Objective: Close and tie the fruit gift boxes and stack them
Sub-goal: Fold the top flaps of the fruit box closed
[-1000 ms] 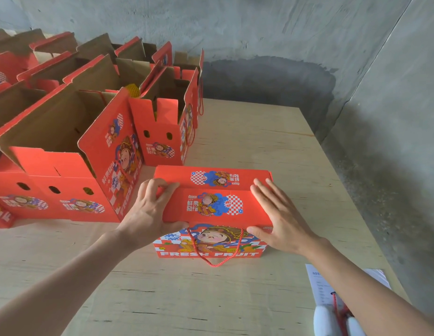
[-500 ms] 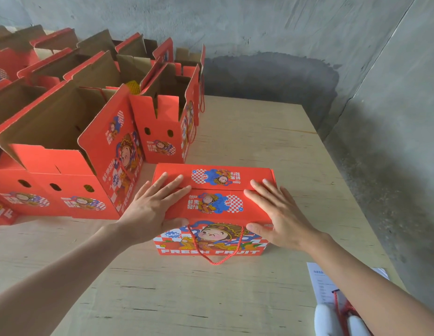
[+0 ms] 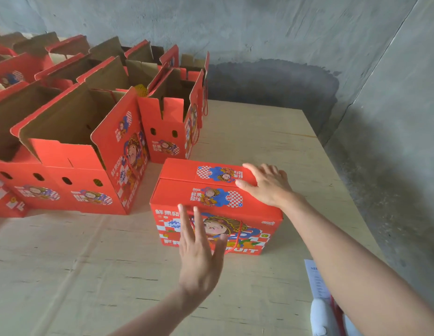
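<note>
The closed red cardboard gift box (image 3: 206, 181) sits on the pale wooden table (image 3: 259, 132) under the flat-fingered right hand (image 3: 268, 186), left hand (image 3: 199, 258) spread and empty; untied, its flaps may spring open if pressure eases.

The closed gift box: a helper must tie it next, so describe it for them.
On the pale wooden table, right of the cluster of open red boxes, one red box sits nearest the person, the right hand on its top. It alone has its flaps folded shut.
</note>
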The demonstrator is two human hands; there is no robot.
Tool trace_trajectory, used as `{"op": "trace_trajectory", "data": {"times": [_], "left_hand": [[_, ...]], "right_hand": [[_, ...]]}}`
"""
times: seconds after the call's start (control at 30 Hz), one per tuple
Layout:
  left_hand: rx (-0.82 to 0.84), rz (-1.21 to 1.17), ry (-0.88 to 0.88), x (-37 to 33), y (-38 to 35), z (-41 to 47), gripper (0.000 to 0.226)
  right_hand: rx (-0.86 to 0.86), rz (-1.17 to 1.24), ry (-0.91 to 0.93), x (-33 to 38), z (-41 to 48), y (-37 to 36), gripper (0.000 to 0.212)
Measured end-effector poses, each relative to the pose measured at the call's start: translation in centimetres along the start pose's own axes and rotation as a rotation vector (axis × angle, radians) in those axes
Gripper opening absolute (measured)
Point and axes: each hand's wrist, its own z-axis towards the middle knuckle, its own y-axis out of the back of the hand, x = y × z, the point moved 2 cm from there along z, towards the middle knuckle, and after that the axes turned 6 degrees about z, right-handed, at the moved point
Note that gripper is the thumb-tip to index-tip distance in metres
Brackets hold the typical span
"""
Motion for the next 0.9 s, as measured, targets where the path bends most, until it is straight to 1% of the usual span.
{"op": "trace_trajectory", "data": {"times": [0.07,0.13,0.17,0.23,0.3,0.33,0.4,0.43,0.5,0.53,0.57,0.6,0.67,0.7,0.73,0.77,0.8,0.83,0.87,0.9], "left_hand": [[0.006,-0.222,0.154,-1.2,-0.8,1.2,0.074],[0.039,-0.249,0.227,-1.3,-1.0,3.3,0.076],[0.063,-0.217,0.222,-1.0,-0.8,4.2,0.077],[0.142,-0.15,0.158,-0.1,-0.4,5.9,0.078],[0.255,-0.171,0.107,0.8,0.1,7.4,0.076],[0.32,-0.23,0.127,1.1,0.3,8.2,0.074],[0.397,-0.324,0.242,1.7,0.6,9.3,0.074],[0.388,-0.312,0.321,2.1,0.5,9.6,0.075],[0.292,-0.234,0.503,2.6,0.2,9.0,0.075],[0.243,-0.237,0.617,2.7,0.0,8.2,0.076],[0.219,-0.305,0.732,2.6,-0.3,7.2,0.076],[0.246,-0.428,0.84,2.6,-0.6,6.3,0.074],[0.418,-0.751,1.005,2.4,-1.4,5.1,0.064],[0.497,-0.86,1.043,2.1,-1.3,4.8,0.054],[0.533,-0.91,1.053,2.0,-1.2,4.8,0.042],[0.511,-0.907,1.052,2.0,-1.2,5.1,0.029],[0.446,-0.884,1.049,1.9,-1.0,5.4,0.02],[0.346,-0.865,1.033,1.8,-0.6,5.9,0.017],[0.243,-0.848,0.985,1.5,-0.1,6.5,0.019],[0.148,-0.827,0.898,0.9,0.5,7.1,0.021]], "right_hand": [[-0.048,-0.045,-0.064,0.2,-1.2,0.0,0.07],[-0.108,-0.062,-0.13,0.4,-2.8,-0.2,0.07],[-0.129,-0.074,-0.161,0.4,-3.8,-0.3,0.069],[-0.141,-0.077,-0.22,0.3,-6.0,-0.4,0.069],[-0.14,-0.072,-0.233,0.3,-7.8,-0.4,0.066],[-0.133,-0.066,-0.223,0.4,-8.7,-0.3,0.061],[-0.103,0.006,-0.222,0.6,-10.4,0.1,0.05],[-0.092,0.086,-0.228,0.6,-11.3,0.1,0.047],[-0.091,0.342,-0.257,0.2,-13.0,-0.6,0.041],[-0.095,0.486,-0.291,-0.1,-13.8,-1.2,0.041],[-0.08,0.614,-0.35,-0.2,-14.4,-1.8,0.048],[-0.04,0.725,-0.421,-0.2,-14.9,-2.3,0.053],[0.051,0.902,-0.582,-0.1,-15.1,-3.5,0.062],[0.078,0.976,-0.654,-0.1,-14.9,-4.0,0.07],[0.087,1.072,-0.7,0.0,-14.5,-4.4,0.074],[0.095,1.213,-0.718,0.3,-13.9,-4.6,0.07],[0.096,1.386,-0.712,0.6,-13.4,-4.6,0.059],[0.07,1.537,-0.72,0.9,-12.9,-4.4,0.046],[0.012,1.642,-0.733,1.3,-12.4,-3.7,0.034],[-0.077,1.683,-0.738,1.5,-11.7,-3.1,0.022]]}}
